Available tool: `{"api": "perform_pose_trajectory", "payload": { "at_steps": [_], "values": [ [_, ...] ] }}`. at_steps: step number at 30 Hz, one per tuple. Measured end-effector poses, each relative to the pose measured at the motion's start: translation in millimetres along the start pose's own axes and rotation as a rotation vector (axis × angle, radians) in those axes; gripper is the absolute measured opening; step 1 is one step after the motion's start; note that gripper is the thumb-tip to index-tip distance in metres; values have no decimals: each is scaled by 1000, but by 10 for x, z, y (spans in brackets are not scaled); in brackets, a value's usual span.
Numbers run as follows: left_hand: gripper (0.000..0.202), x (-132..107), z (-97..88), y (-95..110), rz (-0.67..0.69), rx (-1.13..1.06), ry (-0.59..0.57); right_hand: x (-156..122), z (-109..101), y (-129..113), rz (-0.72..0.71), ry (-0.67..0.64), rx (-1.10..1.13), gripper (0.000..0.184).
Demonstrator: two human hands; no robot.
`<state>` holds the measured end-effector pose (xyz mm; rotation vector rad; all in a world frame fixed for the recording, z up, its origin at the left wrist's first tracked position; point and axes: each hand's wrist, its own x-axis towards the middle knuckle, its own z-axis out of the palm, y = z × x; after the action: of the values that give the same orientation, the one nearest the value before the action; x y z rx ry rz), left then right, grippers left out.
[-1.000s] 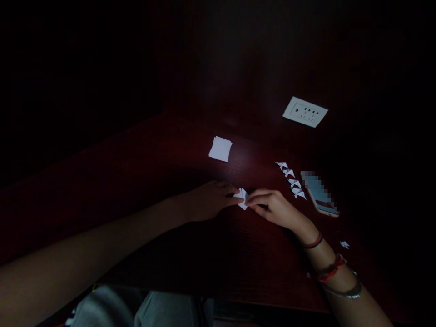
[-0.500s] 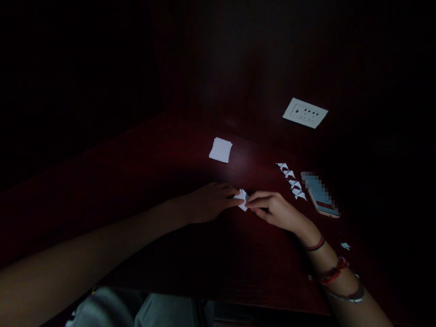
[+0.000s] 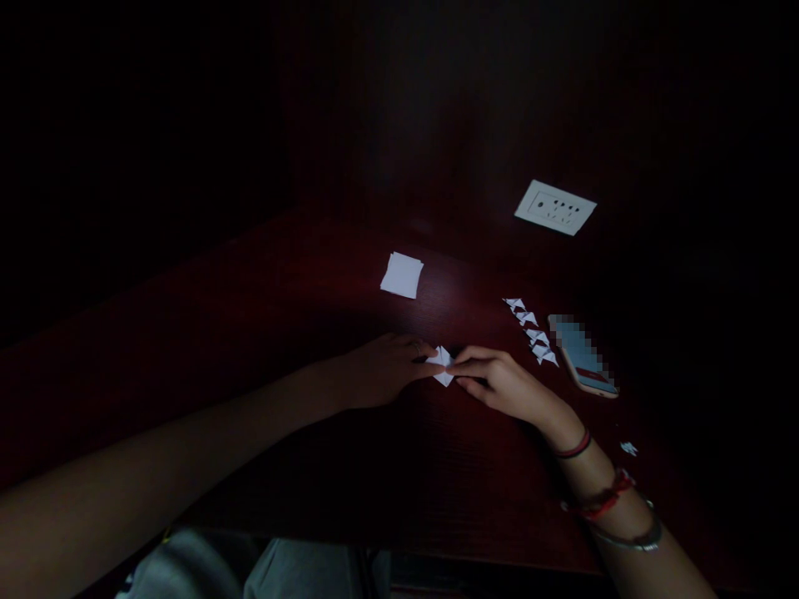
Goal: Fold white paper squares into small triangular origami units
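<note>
A small piece of white paper [image 3: 444, 378], folded with creases and a pointed top, lies on the dark red table between my hands. My left hand [image 3: 390, 370] comes in from the left and holds the paper's left side down with its fingertips. On the right side, my right hand [image 3: 499, 381] has its fingers closed at the paper's edge, index fingertip near the middle. Both sets of fingertips cover part of the sheet. Farther back lies a stack of square white paper [image 3: 402, 276]. Several folded paper pieces [image 3: 530, 331] form a row to the right.
A phone [image 3: 583, 356] rests right of the folded row. Small white scraps [image 3: 628, 448] sit near my right forearm. A white wall socket [image 3: 555, 207] is behind the table [image 3: 349, 466]. The surroundings are very dark.
My right index fingertip has moved slightly left across the folded paper, toward its middle. My left hand stays in place on it. The whole view has shifted a little.
</note>
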<state>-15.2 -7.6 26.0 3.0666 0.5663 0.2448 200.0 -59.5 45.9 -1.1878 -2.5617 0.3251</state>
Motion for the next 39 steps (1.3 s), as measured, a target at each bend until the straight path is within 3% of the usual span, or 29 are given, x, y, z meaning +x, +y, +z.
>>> {"api": "perform_pose_trajectory", "payload": {
  "at_steps": [10,22,32,39],
  "values": [
    [51,1,-27,15,-16,-4,-15,3,-8,-15,12,-14,22,33],
    [48,-4,35,-12,0,24,20,15,-63,-29,25,-104,-153,33],
    [48,5,27,-9,-2,20,14,-2,-101,-51,40,-157,-118,33],
    [51,-9,29,-21,5,15,11,-26,-102,-45,54,-111,-163,33]
  ]
}}
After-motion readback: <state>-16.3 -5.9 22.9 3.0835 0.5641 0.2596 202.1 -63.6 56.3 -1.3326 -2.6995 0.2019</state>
